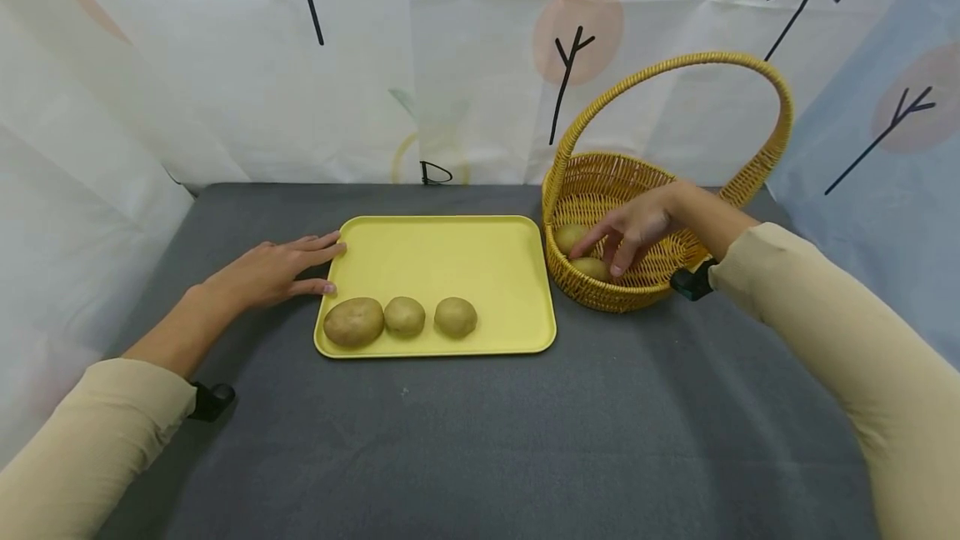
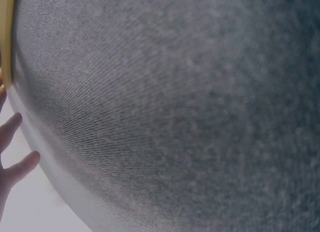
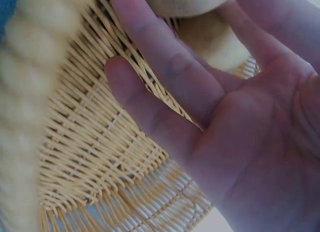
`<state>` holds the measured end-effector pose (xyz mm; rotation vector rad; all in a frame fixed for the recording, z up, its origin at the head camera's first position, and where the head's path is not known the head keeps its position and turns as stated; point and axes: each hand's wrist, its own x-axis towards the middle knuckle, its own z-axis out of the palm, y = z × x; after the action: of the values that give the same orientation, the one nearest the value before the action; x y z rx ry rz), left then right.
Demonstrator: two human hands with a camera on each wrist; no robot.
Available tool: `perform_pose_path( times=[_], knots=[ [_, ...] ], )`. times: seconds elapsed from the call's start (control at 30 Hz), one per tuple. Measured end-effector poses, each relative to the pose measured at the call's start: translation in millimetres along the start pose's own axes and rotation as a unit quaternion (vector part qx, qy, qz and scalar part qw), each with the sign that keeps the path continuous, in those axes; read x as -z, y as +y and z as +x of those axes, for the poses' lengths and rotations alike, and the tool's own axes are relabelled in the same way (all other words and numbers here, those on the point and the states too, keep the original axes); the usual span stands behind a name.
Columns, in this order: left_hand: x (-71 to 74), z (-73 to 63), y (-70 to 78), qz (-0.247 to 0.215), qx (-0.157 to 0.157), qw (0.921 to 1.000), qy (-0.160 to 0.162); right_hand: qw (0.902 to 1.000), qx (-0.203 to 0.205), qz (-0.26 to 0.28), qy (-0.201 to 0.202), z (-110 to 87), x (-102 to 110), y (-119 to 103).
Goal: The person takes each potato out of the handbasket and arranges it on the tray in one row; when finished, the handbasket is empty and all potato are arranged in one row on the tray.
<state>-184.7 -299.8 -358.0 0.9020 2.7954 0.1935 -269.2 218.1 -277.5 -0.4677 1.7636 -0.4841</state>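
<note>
My left hand [image 1: 281, 271] lies with fingers extended at the left edge of a yellow tray [image 1: 442, 261], fingertips touching its rim. Along the tray's front side sit a larger potato [image 1: 354, 322] and two smaller ones, a middle potato [image 1: 405, 317] and a right-hand potato [image 1: 455, 317]. My right hand [image 1: 636, 227] reaches down into a wicker basket [image 1: 622, 294], under its tall handle. Its index finger and thumb are at either side of a potato [image 1: 591, 268]; a firm grip does not show. Another potato [image 1: 571, 237] lies just behind. The right wrist view shows loosely extended fingers [image 3: 170, 66] beside the potatoes.
The basket's arched handle [image 1: 675, 63] rises above my right forearm. A dark grey cloth [image 1: 465, 440] covers the table. Behind and at the sides hangs a pale printed curtain [image 1: 480, 65].
</note>
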Motion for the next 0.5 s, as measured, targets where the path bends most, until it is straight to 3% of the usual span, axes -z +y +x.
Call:
perform_pose_path(
  times=[0.3, 0.5],
  knots=[
    [0.1, 0.1, -0.4, 0.004, -0.003, 1.0, 0.002, 0.9994, -0.026, -0.023, 0.007, 2.4, -6.2, -9.6],
    [-0.8, 1.6, -1.0, 0.006, -0.006, 1.0, 0.002, 0.9996, -0.017, -0.01, 0.02, 5.0, -9.5, -12.2]
  ],
)
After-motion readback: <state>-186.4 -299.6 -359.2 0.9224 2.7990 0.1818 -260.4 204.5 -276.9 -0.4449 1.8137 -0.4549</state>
